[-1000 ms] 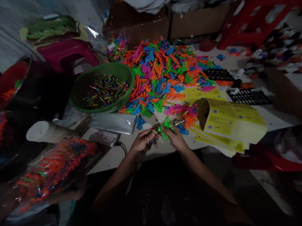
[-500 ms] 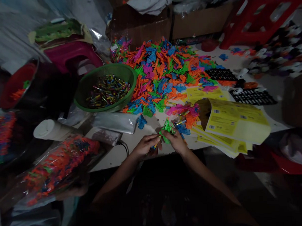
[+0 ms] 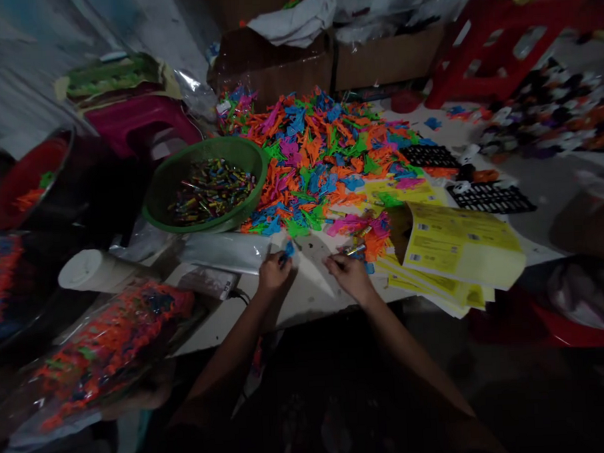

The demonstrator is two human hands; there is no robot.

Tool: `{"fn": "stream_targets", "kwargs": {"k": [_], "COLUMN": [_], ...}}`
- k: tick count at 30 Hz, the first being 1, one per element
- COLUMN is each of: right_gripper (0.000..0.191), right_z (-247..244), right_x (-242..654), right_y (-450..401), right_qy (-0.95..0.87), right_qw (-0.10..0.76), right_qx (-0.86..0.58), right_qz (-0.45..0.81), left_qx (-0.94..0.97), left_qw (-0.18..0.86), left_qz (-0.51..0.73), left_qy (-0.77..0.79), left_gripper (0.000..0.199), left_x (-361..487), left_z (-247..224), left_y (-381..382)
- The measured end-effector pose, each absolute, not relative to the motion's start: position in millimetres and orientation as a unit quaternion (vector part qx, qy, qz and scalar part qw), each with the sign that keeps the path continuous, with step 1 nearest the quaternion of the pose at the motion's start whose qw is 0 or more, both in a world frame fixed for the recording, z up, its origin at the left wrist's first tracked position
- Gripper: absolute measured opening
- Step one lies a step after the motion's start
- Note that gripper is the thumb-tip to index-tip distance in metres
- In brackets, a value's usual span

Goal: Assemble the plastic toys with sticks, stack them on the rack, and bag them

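Observation:
My left hand [image 3: 275, 273] is closed at the fingertips on a small blue plastic piece [image 3: 288, 249] at the front of the table. To its right, my right hand [image 3: 349, 275] hovers low over the table with thumb and fingers drawn together. Whatever it may hold is too small and dark to make out. Just beyond that hand lie pink plastic pieces [image 3: 352, 223], orange ones and a few small printed tubes [image 3: 356, 249]. A large heap of bright plastic pieces [image 3: 318, 145] spreads behind both hands. Many similar small tubes fill a green basin [image 3: 153, 206].
Yellow printed sheets [image 3: 457, 240] lie on the right, black trays [image 3: 491, 196] behind them. Flat clear plastic bags [image 3: 225, 250] and a white roll [image 3: 96, 270] are on the left. Another person's hand [image 3: 139, 400] is near a filled bag [image 3: 117, 348].
My hands have moved apart. The green piece and tube between them are gone from there; a green piece now lies on the yellow sheets. My left hand has reached the blue piece.

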State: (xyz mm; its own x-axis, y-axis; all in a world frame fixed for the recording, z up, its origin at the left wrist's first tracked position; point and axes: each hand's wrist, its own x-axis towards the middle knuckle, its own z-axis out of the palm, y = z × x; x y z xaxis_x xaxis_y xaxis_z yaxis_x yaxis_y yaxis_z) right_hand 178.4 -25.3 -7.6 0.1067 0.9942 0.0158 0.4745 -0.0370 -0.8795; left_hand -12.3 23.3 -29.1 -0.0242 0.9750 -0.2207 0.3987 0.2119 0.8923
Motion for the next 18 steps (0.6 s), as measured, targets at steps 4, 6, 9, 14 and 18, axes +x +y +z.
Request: {"fn": "stream_targets", "kwargs": {"k": [4, 6, 9, 14, 18], "right_gripper": [0.037, 0.035, 0.03, 0.028, 0.029], "right_z": [-22, -23, -19, -11, -10], "right_x": [145, 138, 139, 157, 163], "right_y": [-31, -30, -27, -24, -24], "right_qy": [-0.392, -0.309, -0.264, -0.26, -0.256], "right_qw": [0.452, 0.506, 0.578, 0.587, 0.578], "right_qx": [-0.598, -0.556, -0.522, -0.543, -0.538], "right_qz": [0.534, 0.582, 0.569, 0.54, 0.557], "left_qx": [0.476, 0.437, 0.358, 0.155, 0.104], "left_qw": [0.642, 0.716, 0.738, 0.812, 0.828], "left_qz": [0.272, 0.258, 0.297, 0.321, 0.331], "left_qy": [0.536, 0.48, 0.489, 0.463, 0.441], "left_gripper": [0.03, 0.035, 0.032, 0.035, 0.029], "left_x": [1, 8, 11, 1, 1], "left_z": [-11, -4, 2, 0, -2], "left_y": [-5, -17, -18, 0, -1]}}
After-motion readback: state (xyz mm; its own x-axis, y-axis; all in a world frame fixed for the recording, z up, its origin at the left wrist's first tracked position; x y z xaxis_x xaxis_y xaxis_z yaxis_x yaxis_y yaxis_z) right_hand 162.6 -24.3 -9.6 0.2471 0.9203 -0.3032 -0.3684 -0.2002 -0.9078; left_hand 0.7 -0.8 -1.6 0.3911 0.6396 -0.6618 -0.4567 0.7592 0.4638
